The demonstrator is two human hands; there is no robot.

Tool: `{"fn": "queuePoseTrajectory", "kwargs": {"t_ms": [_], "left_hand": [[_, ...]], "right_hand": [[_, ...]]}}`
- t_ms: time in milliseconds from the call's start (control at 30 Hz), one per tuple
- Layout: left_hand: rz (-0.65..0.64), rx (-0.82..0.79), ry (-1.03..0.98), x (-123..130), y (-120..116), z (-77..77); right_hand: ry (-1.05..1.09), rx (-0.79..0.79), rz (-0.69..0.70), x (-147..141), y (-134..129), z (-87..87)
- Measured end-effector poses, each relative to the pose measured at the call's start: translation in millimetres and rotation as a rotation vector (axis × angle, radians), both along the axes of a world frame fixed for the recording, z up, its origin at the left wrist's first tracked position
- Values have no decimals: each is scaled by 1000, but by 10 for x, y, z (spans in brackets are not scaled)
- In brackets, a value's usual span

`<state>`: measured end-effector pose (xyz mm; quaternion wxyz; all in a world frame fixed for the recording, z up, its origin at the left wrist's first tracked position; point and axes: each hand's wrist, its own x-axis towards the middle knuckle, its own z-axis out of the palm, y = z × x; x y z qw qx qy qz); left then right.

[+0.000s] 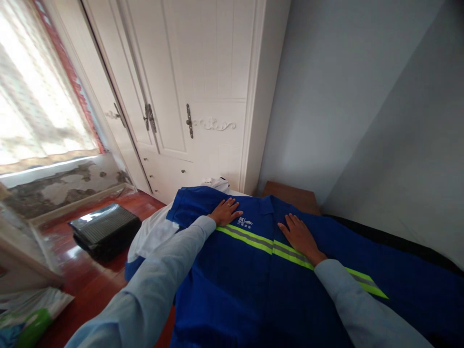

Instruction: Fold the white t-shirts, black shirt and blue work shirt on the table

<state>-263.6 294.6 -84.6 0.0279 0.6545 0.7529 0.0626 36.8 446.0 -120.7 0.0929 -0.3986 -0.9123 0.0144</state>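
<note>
A blue work jacket [232,280] with a yellow-green and grey reflective stripe across its chest lies spread out before me, collar toward the wardrobe. My left hand [224,212] rests flat on its upper left chest, beside a small white printed logo, fingers spread and a ring on one finger. On the other side of the front, my right hand [299,236] lies flat over the stripe with its fingers stretched out. Neither hand grips the cloth. One sleeve reaches away to the right; a short-looking part of the other shows at the upper left.
White cloth [152,234] sticks out at the left from under the jacket. A white wardrobe [213,63] stands behind, with a brown wooden piece of furniture [292,195] by the wall. A black case-like box [105,227] sits on the red floor, left.
</note>
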Motion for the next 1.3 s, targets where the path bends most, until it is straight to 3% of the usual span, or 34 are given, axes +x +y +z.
{"fn": "queuePoseTrajectory", "kwargs": {"t_ms": [367,667,1000,1300], "left_hand": [[-2,14,-4,-38,20,-18],[-14,26,13,-22,26,7],[-8,40,2,-27,40,-9],[-5,17,18,-16,45,8]], "right_hand": [[49,-24,127,125,149,-74],[29,-191,212,294,219,120],[7,-69,227,323,114,138],[-23,-78,228,328,99,175]]}}
